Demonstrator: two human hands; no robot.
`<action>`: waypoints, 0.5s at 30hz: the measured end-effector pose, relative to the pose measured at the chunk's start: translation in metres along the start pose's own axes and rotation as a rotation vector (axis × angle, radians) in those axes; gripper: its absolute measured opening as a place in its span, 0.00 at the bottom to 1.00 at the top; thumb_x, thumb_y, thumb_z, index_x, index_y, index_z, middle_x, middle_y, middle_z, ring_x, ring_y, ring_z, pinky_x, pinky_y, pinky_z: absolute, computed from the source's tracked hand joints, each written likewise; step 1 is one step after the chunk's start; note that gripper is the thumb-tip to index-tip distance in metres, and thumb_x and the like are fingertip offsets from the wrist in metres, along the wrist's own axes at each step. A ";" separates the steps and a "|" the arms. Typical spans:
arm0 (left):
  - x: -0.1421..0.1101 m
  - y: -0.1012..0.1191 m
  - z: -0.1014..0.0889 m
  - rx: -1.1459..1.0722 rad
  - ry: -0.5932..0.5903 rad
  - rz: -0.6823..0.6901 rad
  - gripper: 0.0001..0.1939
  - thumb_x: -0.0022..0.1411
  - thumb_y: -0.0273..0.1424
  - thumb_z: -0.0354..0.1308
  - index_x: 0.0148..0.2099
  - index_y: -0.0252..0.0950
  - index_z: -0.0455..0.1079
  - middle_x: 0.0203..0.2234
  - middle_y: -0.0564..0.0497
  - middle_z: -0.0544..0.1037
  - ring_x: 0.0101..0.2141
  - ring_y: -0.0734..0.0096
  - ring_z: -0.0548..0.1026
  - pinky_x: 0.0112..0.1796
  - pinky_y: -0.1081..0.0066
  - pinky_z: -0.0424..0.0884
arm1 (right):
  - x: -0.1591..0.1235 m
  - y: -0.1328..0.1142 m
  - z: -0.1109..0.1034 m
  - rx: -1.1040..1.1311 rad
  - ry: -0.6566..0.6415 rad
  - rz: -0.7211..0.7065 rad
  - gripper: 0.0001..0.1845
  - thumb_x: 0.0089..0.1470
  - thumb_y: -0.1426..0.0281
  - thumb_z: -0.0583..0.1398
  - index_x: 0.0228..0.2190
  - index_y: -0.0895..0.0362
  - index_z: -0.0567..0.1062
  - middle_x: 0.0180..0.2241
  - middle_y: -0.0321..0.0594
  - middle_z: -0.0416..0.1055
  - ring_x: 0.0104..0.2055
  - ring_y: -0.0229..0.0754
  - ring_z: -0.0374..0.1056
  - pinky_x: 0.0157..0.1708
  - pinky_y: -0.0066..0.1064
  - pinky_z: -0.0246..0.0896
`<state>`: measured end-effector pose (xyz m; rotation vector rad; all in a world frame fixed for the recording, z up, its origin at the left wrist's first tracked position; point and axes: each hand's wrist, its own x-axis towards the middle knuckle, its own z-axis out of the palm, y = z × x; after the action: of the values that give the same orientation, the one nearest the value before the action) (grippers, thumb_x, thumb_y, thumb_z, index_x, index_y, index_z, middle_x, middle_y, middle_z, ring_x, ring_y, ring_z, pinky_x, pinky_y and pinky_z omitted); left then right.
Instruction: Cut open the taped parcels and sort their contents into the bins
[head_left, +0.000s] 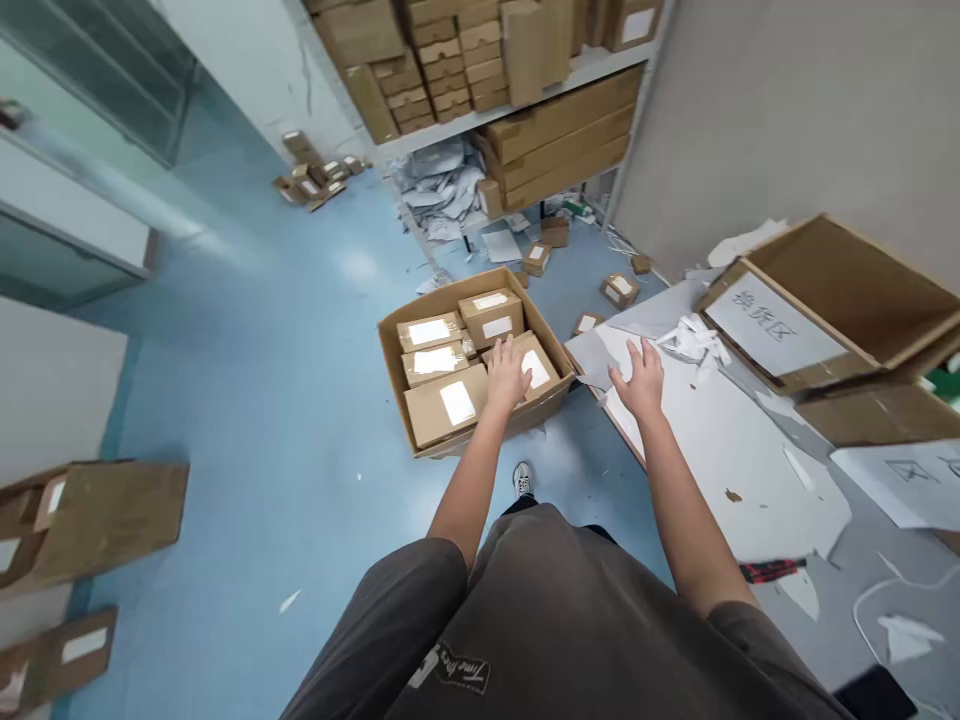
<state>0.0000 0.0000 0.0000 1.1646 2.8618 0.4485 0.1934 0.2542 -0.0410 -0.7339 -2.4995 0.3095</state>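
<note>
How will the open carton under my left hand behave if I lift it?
The carton is probably heavy, with several boxes inside. Its thin cardboard may flex. With its top open, boxes could slide out if it tips.

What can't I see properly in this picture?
Head view:
- Writing on the white label: too small, blurred.
- Bottom of the big box: hidden by small boxes.
- Left hand's palm: faces away.
- Black thing: cut off by bottom edge.
</note>
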 end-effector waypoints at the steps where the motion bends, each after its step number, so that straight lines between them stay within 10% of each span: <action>1: 0.000 -0.027 -0.005 -0.003 0.015 -0.051 0.32 0.71 0.34 0.59 0.74 0.38 0.64 0.77 0.41 0.55 0.76 0.42 0.51 0.69 0.43 0.61 | 0.015 -0.023 0.017 0.017 -0.026 -0.043 0.37 0.67 0.53 0.57 0.69 0.57 0.65 0.72 0.61 0.58 0.72 0.66 0.56 0.65 0.62 0.59; 8: -0.013 -0.167 -0.035 -0.001 0.085 -0.363 0.32 0.72 0.35 0.59 0.75 0.39 0.63 0.77 0.40 0.54 0.76 0.40 0.50 0.69 0.44 0.61 | 0.090 -0.162 0.107 0.093 -0.246 -0.300 0.37 0.67 0.56 0.57 0.71 0.57 0.64 0.73 0.58 0.55 0.73 0.63 0.53 0.67 0.59 0.56; 15: -0.024 -0.230 -0.037 0.019 0.066 -0.604 0.36 0.71 0.35 0.60 0.77 0.37 0.59 0.78 0.38 0.51 0.75 0.38 0.52 0.69 0.44 0.61 | 0.135 -0.240 0.185 0.136 -0.479 -0.482 0.37 0.67 0.59 0.58 0.73 0.55 0.61 0.75 0.56 0.52 0.74 0.66 0.49 0.66 0.60 0.57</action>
<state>-0.1439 -0.1829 -0.0293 0.2442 3.0647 0.4284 -0.1080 0.1176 -0.0577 0.0218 -2.9574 0.5159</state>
